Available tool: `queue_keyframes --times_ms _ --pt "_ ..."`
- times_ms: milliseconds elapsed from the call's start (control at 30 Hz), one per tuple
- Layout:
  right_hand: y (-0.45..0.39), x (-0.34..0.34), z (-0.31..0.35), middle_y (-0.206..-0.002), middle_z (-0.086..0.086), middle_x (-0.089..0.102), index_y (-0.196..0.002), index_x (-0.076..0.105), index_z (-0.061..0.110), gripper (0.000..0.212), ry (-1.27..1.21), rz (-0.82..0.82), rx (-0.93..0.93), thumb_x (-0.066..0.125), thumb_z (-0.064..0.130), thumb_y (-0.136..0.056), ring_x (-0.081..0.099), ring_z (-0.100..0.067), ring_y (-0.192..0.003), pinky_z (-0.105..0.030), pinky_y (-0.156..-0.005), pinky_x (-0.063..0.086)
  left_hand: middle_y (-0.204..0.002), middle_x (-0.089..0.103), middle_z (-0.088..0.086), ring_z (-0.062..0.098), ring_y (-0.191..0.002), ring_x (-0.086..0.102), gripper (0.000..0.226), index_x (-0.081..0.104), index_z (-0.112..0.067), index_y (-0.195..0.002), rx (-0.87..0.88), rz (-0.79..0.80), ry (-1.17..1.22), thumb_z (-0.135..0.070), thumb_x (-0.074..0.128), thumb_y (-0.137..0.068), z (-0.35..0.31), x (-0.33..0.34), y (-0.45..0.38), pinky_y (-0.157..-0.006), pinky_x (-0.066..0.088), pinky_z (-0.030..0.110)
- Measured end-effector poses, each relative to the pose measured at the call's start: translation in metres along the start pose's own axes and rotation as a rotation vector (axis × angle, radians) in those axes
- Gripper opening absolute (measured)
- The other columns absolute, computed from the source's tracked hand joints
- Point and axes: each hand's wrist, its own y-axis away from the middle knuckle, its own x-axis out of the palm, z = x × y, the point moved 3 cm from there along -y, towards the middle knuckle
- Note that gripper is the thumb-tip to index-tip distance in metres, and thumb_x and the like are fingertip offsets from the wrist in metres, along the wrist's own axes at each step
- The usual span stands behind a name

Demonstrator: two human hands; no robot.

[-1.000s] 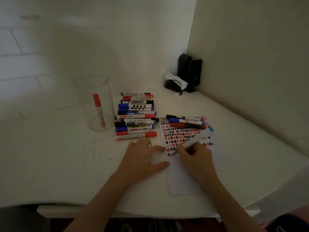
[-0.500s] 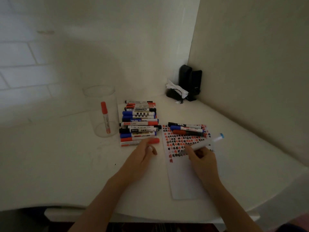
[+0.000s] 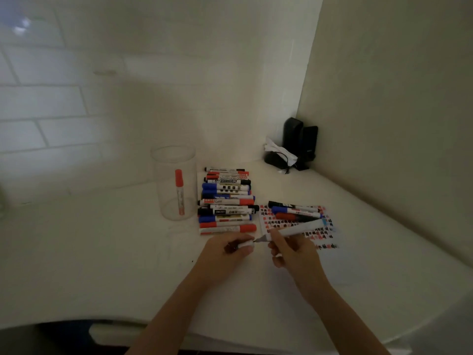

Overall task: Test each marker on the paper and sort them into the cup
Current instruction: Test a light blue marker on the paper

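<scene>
Head view: right hand [image 3: 294, 249] grips a white marker [image 3: 294, 230] with a blue end, bare tip pointing left; left hand [image 3: 230, 248] pinches its cap [image 3: 244, 244] just at that tip; pile of markers [image 3: 226, 201] lies on the white tabletop [image 3: 102, 252], labels too blurred to read; clear cup [image 3: 175, 183] holds one red marker [image 3: 180, 192]; paper [image 3: 294, 222] shows red and black scribbles under three more markers [image 3: 294, 210]; tiled wall [image 3: 51, 103] behind, black speakers [image 3: 300, 142] in the corner.

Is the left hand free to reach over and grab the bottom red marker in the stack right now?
Probably not yet: the left hand holds a cap facing the marker in the right hand. The red marker lies unobstructed just beyond.
</scene>
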Motion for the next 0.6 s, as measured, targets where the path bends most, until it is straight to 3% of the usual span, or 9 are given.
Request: queue_keyframes --times_ms 133,267,400,600 --pt "0.001 0.005 -0.005 -0.071 -0.006 0.071 -0.09 0.07 0.01 0.018 0.01 -0.027 0.015 0.062 0.027 -0.09 0.063 -0.01 -0.057 -0.023 -0.055 0.051 -0.096 0.066 -0.017 -0.008 -0.087 0.059 0.021 0.068 -0.028 -0.106 -0.019 -0.01 0.014 -0.033 0.067 -0.086 0.001 -0.001 -0.001 -0.078 0.044 0.008" --pt "0.001 0.011 -0.003 -0.071 -0.002 0.073 -0.088 0.068 0.014 0.011 0.053 -0.015 -0.008 0.065 0.025 -0.088 0.067 -0.01 -0.06 -0.022 -0.055 0.054 -0.093 0.067 -0.014 -0.004 -0.085 0.061 0.019 0.068 -0.028 -0.104 0.011 -0.009 0.03 -0.033 0.067 -0.086 0.003 -0.001 -0.001 -0.08 0.049 0.014" --pt "-0.001 0.017 0.0 -0.066 0.0 0.071 -0.086 0.069 0.011 0.017 0.085 0.024 -0.015 0.07 0.028 -0.083 0.064 -0.01 -0.056 -0.02 -0.055 0.052 -0.096 0.068 -0.013 0.0 -0.088 0.063 0.018 0.069 -0.025 -0.104 0.013 -0.027 0.098 -0.03 0.067 -0.087 0.006 -0.003 -0.002 -0.083 0.051 0.018" --pt "-0.009 0.02 0.004 -0.067 0.001 0.069 -0.09 0.07 0.012 0.014 0.011 0.11 0.038 0.074 0.021 -0.08 0.064 -0.008 -0.06 -0.02 -0.062 0.054 -0.089 0.07 -0.013 0.001 -0.083 0.064 0.014 0.071 -0.023 -0.101 0.052 -0.027 0.161 -0.026 0.061 -0.091 0.004 -0.007 -0.001 -0.077 0.053 0.02"
